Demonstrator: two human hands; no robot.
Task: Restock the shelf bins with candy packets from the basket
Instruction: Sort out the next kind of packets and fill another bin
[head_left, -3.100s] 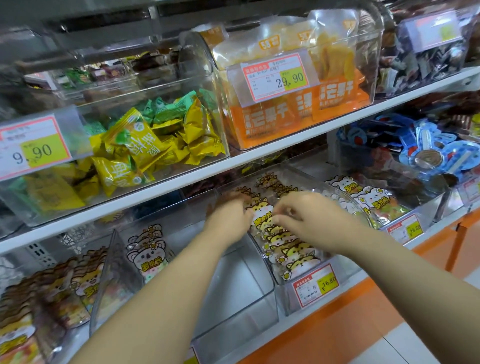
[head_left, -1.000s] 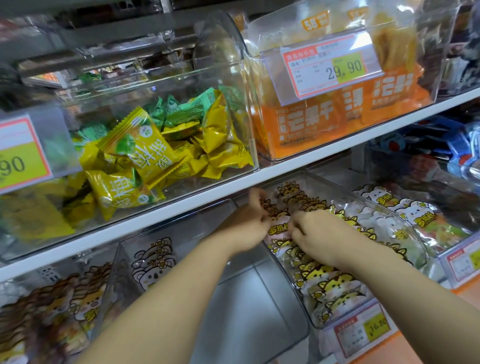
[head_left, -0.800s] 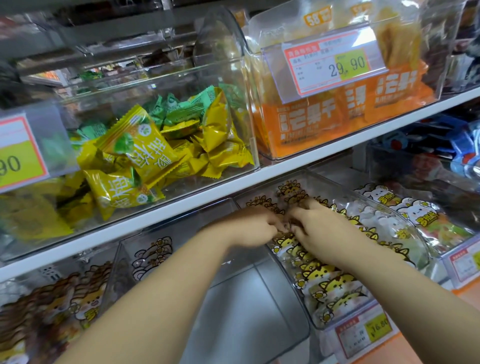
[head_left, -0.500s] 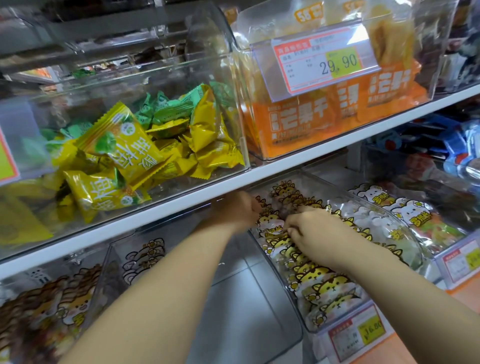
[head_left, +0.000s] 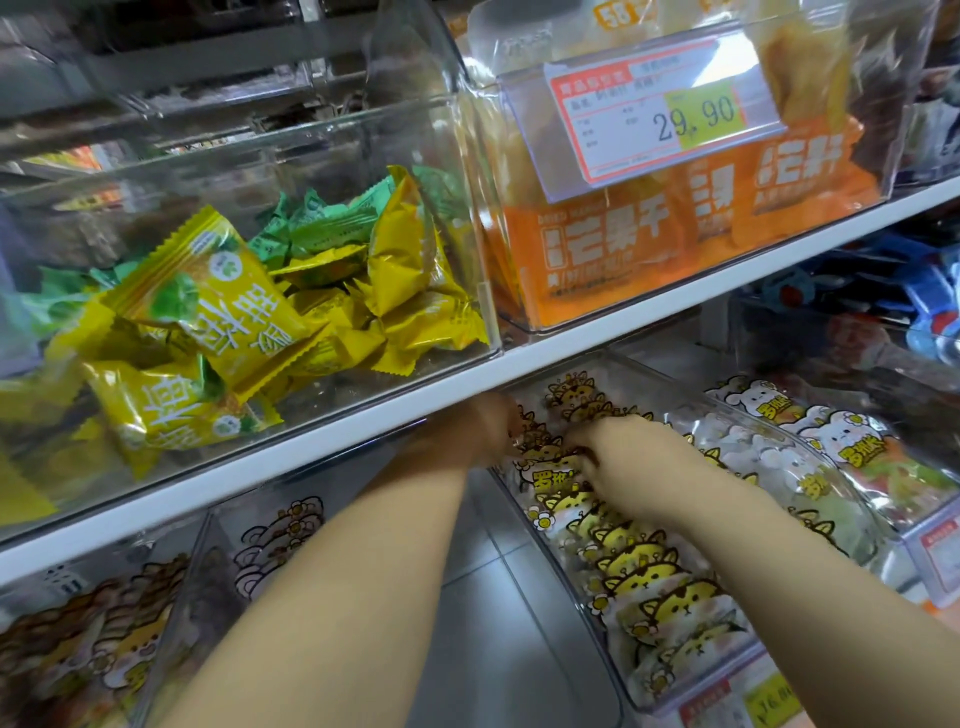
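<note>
Both hands are reaching into a clear bin (head_left: 558, 577) sitting under the white shelf board (head_left: 675, 304), toward 5 o'clock in view. Candy packets (head_left: 644, 571) with yellow cat faces are standing in a row inside it. The right hand (head_left: 628, 452) is bending its fingers down onto the packet tops; a firm grasp cannot be confirmed. The left hand (head_left: 475, 431), at 9 o'clock of the right, is touching the row's far end; its fingers are blurred, so I cannot tell its state. Yellow sweets (head_left: 218, 312) are lying at 10 o'clock, orange packs (head_left: 613, 244) at 1 o'clock.
</note>
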